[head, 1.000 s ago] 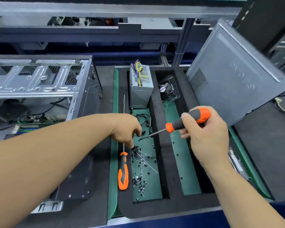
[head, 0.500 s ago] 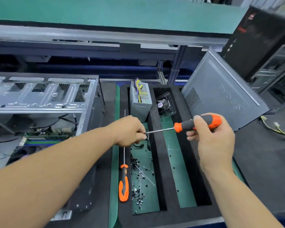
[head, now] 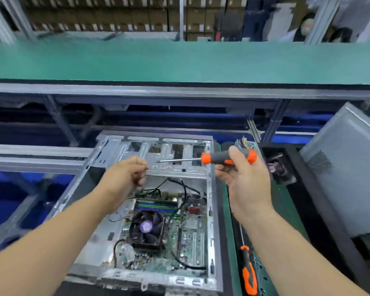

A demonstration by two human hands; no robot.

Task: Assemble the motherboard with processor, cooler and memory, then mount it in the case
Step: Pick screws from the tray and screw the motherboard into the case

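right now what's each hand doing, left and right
Left hand: fingers curled and pinched together; too blurred to tell if it holds anything.
Right hand: grips the screwdriver by its handle.

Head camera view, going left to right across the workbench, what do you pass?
Left hand → cooler fan in the open case → right hand holding a screwdriver → grey side panel.
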